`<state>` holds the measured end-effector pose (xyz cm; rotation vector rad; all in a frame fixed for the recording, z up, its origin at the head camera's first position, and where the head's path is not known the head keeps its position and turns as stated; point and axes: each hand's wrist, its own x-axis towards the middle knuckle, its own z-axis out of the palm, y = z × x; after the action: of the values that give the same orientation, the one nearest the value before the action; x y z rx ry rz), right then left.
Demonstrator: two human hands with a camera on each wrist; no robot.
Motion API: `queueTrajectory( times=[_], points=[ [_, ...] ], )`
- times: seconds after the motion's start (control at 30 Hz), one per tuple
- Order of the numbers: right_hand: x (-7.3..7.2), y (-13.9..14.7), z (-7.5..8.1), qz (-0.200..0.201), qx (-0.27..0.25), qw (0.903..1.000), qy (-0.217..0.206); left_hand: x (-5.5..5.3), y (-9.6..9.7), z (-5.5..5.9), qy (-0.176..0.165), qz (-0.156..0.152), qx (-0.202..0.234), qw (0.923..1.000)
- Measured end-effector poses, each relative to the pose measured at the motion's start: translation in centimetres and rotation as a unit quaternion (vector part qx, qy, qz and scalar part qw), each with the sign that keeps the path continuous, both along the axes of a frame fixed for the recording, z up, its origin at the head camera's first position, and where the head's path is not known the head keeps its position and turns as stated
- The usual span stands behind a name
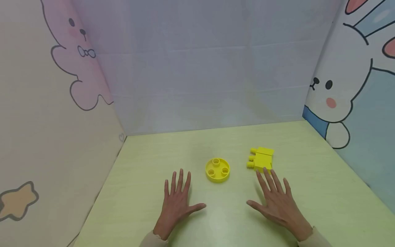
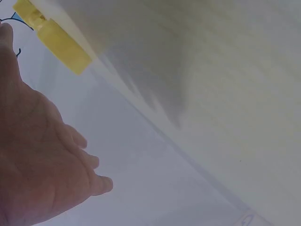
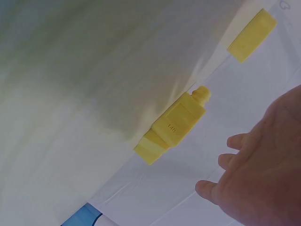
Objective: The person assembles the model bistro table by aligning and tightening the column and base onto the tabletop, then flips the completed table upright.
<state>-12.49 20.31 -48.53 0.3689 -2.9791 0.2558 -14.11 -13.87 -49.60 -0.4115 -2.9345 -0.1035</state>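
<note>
A round, shallow yellow plastic piece point(image 1: 217, 175) with three raised rings inside lies near the middle of the table. To its right is a blocky yellow plastic piece point(image 1: 263, 160) with three ribbed pegs pointing left; the right wrist view shows what looks like 148 marked on the side of this block point(image 3: 181, 117). My left hand point(image 1: 176, 204) is palm down with fingers spread, in front and to the left of the round piece. Just in front of the blocky piece, my right hand point(image 1: 279, 206) has its fingers spread, fingertips overlapping its near edge in the head view. Neither hand holds anything.
The pale yellow-green table point(image 1: 148, 154) meets a plain light fabric wall point(image 1: 200, 75) at the back. Side walls stand left and right, printed with a pink bear point(image 1: 92, 75) and a white rabbit point(image 1: 342, 82).
</note>
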Motion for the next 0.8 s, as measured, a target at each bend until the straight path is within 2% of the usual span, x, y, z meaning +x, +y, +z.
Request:
queueTrajectory(
  times=[0.23, 0.4, 0.63, 0.7, 0.8],
  points=[
    [0.2, 0.1, 0.1, -0.002, 0.005, 1.0, -0.005, 0.3, -0.1, 0.2, 0.03, -0.012, 0.002, 0.9995],
    [0.1, 0.5, 0.1, -0.003, -0.011, 0.9998, -0.015, 0.1, -0.2, 0.4, 0.028, -0.021, 0.009, 0.9994],
    [-1.2, 2.0, 0.6, -0.011, -0.086, 0.9957, -0.033, -2.1, 0.2, 0.1, 0.034, -0.046, 0.044, 0.9974],
    [-1.9, 2.4, 0.7, -0.013, -0.104, 0.9937, -0.04, -3.0, 0.2, 0.0, 0.023, -0.046, 0.055, 0.9972],
    [-3.1, 3.2, 0.6, -0.015, -0.146, 0.9869, -0.067, -4.6, 0.5, 0.1, -0.017, -0.054, 0.093, 0.994]
  ],
)
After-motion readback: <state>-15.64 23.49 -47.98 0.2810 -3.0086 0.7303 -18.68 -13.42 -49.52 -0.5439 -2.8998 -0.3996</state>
